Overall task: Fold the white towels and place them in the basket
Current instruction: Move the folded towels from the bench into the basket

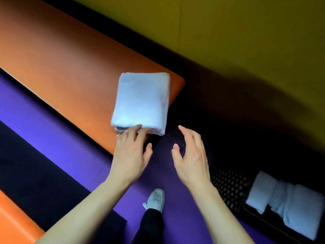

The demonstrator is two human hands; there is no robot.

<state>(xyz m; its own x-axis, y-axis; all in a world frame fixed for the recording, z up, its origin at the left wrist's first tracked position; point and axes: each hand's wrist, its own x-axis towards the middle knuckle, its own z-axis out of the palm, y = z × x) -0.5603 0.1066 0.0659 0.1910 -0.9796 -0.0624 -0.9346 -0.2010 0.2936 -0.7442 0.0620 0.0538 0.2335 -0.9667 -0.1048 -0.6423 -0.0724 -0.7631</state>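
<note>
The folded towel (141, 103) is white with a faint bluish cast, lying on an orange tabletop (61, 67). The floor (52, 117) is violet-purple, crossed by a dark navy band. The wall (246, 32) is olive yellow. The basket (228, 187) is dark with a perforated dotted pattern, holding white towels (284, 205). The shoe (155, 199) is pale grey, the trouser leg (151, 226) black.
</note>
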